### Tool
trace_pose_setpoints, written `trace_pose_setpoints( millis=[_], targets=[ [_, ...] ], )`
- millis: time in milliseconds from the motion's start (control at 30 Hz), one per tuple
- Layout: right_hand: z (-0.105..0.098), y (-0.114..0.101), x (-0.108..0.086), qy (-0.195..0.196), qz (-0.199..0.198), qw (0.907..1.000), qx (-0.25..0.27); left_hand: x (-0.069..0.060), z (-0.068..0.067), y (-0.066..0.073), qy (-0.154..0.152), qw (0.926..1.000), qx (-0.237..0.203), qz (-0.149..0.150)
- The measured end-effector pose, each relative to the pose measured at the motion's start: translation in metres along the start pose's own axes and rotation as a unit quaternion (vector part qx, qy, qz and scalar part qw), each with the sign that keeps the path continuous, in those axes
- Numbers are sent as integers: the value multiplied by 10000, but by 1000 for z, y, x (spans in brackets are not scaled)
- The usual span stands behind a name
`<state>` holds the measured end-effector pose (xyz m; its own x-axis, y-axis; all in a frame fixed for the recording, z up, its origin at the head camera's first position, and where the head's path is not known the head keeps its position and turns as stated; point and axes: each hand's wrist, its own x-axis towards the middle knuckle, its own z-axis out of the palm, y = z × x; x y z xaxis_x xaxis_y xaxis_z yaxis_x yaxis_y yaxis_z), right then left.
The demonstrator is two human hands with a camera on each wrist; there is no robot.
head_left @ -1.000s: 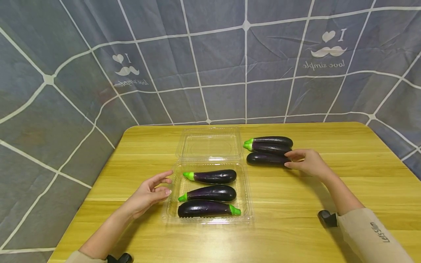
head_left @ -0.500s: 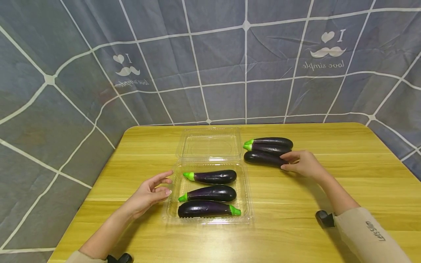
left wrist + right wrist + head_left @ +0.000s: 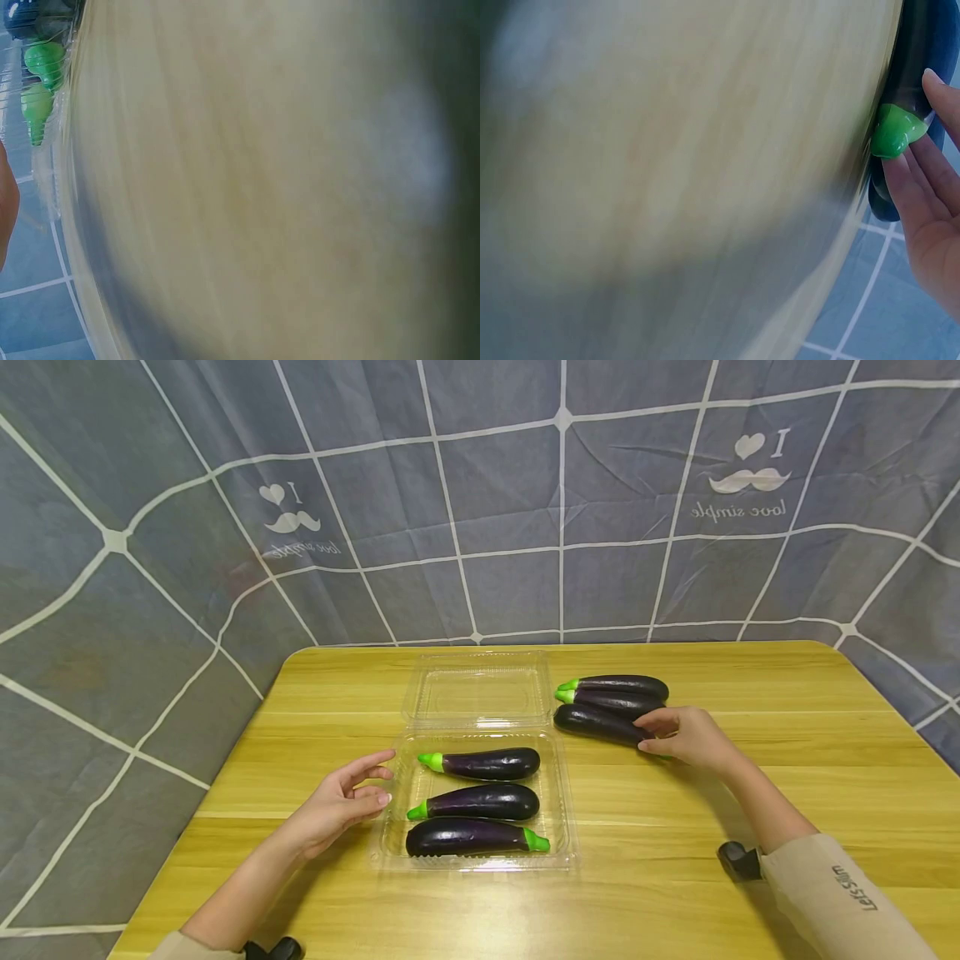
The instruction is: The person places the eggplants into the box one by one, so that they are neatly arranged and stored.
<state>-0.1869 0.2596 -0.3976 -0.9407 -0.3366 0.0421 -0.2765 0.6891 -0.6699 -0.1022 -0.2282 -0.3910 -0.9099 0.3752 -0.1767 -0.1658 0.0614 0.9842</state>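
My right hand (image 3: 693, 739) pinches the stem end of a dark purple eggplant (image 3: 600, 723) lying at the back right of the table. In the right wrist view, thumb and fingers sit on either side of this eggplant (image 3: 911, 75) by its green cap (image 3: 896, 131). Two more eggplants (image 3: 618, 702) lie just behind it, green tips pointing left. At the left edge of a clear plastic clamshell box (image 3: 558, 793), my left hand (image 3: 333, 806) is held with loosely bent fingers around nothing. Inside the box are three eggplants (image 3: 483, 802), the front one with its green end to the right.
The box's transparent lid (image 3: 480, 689) lies folded back behind its base, left of the loose eggplants. A wooden table (image 3: 645, 893) carries everything. Grey cloth with white lines (image 3: 495, 510) hangs behind the table and along its left side.
My right hand has shifted slightly left with the eggplant, whose blunt end now points a little farther back and left. The left hand and the box have stayed in place.
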Motion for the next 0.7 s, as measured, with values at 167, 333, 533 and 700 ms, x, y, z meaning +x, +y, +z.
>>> trace_pose_setpoints(
  millis=[167,333,533,700],
  targets=[
    [0,0,0,-15,-45,10000,19,0,0,1,5,10000,7,-23],
    [0,0,-1,-52,-3,10000,36,0,0,0,1,10000,-6,-15],
    [-2,-1,-4,-79,100,9999,105,0,0,1,-13,10000,-25,-4],
    [-4,-2,-8,-88,120,9997,206,-1,0,2,4,10000,-15,-20]
  ],
)
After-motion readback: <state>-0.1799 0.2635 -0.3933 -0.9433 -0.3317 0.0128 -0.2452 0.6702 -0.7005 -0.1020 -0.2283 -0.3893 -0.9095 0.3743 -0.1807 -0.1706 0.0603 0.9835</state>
